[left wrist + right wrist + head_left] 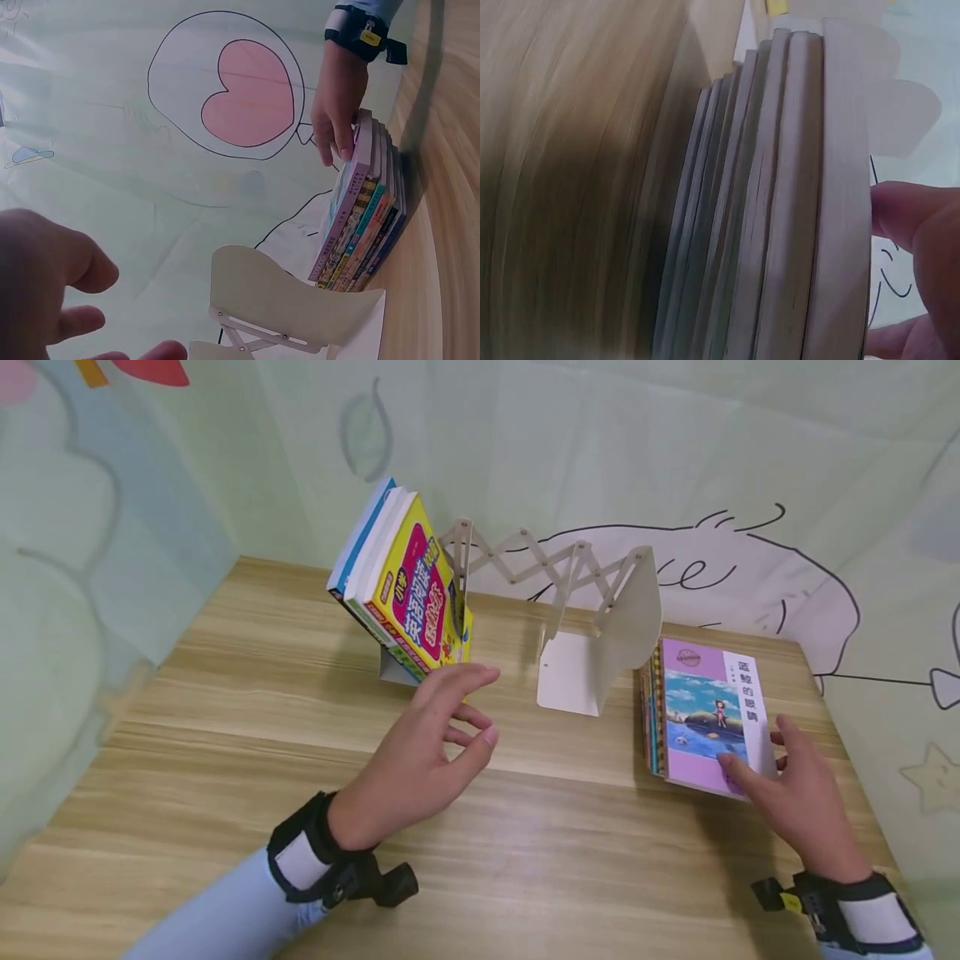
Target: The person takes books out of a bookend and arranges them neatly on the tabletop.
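A stack of several books lies flat at the right, with a purple-covered book on top; their spines and page edges face the wrist cameras. My right hand grips the purple book at its right side, thumb on the cover and fingers at the edge, partly hidden. My left hand hovers with loosely bent fingers and holds nothing, just in front of the yellow book. That book leans with others in the left part of a white expanding bookend.
The bookend's lattice stretches along the back, and its right end plate stands beside the stack. All stand on a wood-grain table. A printed cloth hangs behind and at both sides.
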`<control>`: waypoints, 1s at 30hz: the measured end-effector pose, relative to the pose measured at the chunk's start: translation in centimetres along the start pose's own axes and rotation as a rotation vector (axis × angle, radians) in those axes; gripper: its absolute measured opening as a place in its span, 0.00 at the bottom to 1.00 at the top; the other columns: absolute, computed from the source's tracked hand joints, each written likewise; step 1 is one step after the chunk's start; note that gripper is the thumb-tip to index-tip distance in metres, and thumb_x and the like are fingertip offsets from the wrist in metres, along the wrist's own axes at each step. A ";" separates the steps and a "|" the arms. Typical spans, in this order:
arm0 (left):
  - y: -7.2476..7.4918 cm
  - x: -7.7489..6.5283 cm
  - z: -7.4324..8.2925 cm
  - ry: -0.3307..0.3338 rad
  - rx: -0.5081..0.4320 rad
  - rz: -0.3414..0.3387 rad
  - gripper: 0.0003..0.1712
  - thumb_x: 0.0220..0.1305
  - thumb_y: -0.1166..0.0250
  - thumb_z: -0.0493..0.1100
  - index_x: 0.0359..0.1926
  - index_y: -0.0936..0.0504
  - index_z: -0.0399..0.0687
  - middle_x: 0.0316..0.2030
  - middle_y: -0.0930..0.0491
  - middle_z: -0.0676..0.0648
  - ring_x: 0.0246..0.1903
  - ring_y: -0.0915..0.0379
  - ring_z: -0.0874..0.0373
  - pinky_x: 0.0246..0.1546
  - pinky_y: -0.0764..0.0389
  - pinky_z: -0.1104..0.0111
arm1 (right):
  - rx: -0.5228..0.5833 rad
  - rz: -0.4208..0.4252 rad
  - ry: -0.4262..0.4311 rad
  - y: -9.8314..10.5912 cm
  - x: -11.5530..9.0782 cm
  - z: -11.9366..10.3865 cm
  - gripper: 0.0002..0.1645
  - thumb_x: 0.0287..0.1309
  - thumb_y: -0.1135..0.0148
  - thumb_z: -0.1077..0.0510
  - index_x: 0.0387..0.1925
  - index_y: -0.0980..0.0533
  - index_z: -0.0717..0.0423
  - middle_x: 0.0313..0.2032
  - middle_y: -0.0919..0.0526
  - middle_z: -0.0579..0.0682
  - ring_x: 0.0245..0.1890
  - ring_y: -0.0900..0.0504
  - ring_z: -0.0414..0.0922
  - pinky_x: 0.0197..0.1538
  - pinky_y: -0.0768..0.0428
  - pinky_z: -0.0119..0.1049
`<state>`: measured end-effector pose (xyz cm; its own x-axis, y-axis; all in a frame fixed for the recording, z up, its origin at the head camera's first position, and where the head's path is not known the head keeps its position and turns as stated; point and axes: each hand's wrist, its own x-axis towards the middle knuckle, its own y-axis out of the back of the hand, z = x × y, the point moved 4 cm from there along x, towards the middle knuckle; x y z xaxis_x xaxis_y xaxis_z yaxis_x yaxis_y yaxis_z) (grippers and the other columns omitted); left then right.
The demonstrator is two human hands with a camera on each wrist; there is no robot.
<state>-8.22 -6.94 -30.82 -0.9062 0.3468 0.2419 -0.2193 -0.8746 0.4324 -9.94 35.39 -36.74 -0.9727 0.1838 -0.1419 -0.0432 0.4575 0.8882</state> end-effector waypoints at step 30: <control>7.2 2.7 -2.1 -0.222 0.944 0.554 0.24 0.64 0.34 0.43 0.59 0.22 0.38 0.66 0.29 0.33 0.72 0.49 0.37 0.74 0.56 0.43 | -0.006 0.050 -0.006 -0.7 -0.4 0.2 0.57 0.65 0.43 0.33 0.73 0.49 0.72 0.63 0.39 0.77 0.55 0.38 0.69 0.49 0.29 0.63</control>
<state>-13.05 -13.01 -28.84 -0.6881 0.1241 0.7149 0.6432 -0.3517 0.6801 -9.50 35.19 -37.43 -0.9724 0.2112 -0.0996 0.0042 0.4420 0.8970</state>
